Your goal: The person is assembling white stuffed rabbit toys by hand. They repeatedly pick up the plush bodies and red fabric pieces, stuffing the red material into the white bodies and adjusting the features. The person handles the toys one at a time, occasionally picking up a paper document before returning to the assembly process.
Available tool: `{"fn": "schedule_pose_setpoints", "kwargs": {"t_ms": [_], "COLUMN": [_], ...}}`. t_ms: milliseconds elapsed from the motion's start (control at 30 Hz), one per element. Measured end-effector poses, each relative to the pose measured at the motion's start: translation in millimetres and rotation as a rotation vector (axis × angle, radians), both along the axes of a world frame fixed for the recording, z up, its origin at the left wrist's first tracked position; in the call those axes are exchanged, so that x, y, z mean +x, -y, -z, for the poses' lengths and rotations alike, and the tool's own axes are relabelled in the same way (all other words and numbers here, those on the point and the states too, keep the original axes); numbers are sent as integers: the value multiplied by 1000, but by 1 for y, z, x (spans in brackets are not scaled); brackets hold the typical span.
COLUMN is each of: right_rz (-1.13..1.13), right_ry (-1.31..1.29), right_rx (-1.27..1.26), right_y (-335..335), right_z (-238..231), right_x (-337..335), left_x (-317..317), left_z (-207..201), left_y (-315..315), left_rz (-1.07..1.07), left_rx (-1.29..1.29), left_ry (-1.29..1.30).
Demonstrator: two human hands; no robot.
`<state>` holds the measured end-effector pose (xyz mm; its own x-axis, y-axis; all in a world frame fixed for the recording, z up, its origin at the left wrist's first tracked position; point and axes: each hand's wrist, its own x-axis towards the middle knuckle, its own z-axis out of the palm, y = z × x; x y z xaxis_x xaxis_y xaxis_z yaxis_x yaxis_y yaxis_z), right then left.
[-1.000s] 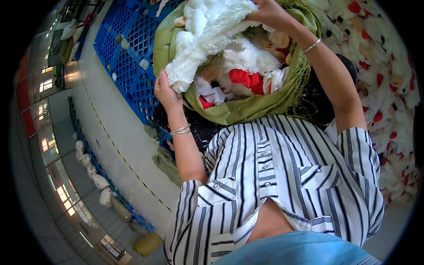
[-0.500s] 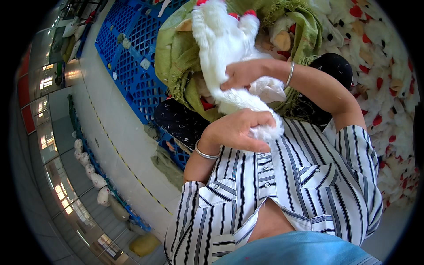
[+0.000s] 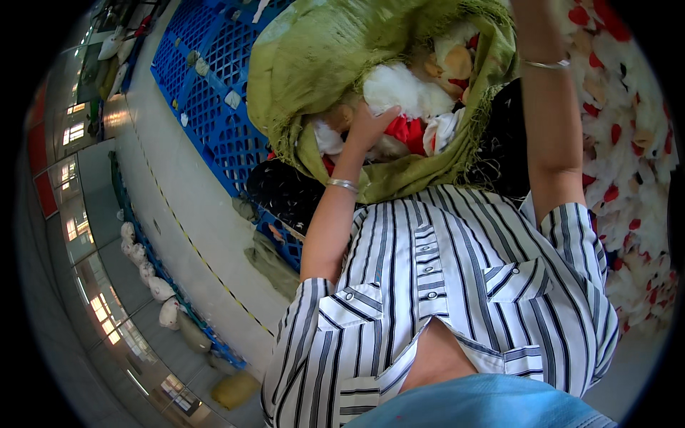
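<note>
A green woven sack (image 3: 307, 64) lies wide-mouthed in front of me, filled with plush pieces. My left hand (image 3: 371, 127) reaches into its mouth, against a white furry plush piece (image 3: 403, 89) and red cloth (image 3: 407, 133). Its thumb is stretched out; the other fingers are mostly hidden among the plush. My right hand (image 3: 531, 8) is raised at the top edge, right of the sack. Its fingers lie outside the picture, so whether it holds anything is hidden.
A large pile of white plush pieces with red and tan parts (image 3: 610, 153) rises along the right. Blue plastic pallets (image 3: 203, 93) lie to the left of the sack. Farther left, white bundles (image 3: 160, 289) line the floor beyond a yellow-black stripe (image 3: 189, 242).
The long white plush toy that both hands held has left the view. My left hand has moved forward into the sack; my right hand has swung up to the top edge.
</note>
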<state>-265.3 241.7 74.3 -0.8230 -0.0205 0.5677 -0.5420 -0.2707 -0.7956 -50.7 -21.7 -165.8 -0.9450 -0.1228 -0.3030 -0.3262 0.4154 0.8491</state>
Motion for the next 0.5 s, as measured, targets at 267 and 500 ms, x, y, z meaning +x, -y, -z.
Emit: {"fn": "schedule_pose_setpoints", "kwargs": {"t_ms": [267, 500], "right_rz": [-444, -508], "right_ry": [193, 105], "right_rx": [866, 1175], "right_y": [59, 75], "right_z": [87, 101], "right_x": [22, 26], "left_x": [3, 52], "left_z": [-96, -188], "left_y": [3, 57], "left_rz": [-144, -302], "left_rx": [608, 477], "left_ry": [-140, -599]}}
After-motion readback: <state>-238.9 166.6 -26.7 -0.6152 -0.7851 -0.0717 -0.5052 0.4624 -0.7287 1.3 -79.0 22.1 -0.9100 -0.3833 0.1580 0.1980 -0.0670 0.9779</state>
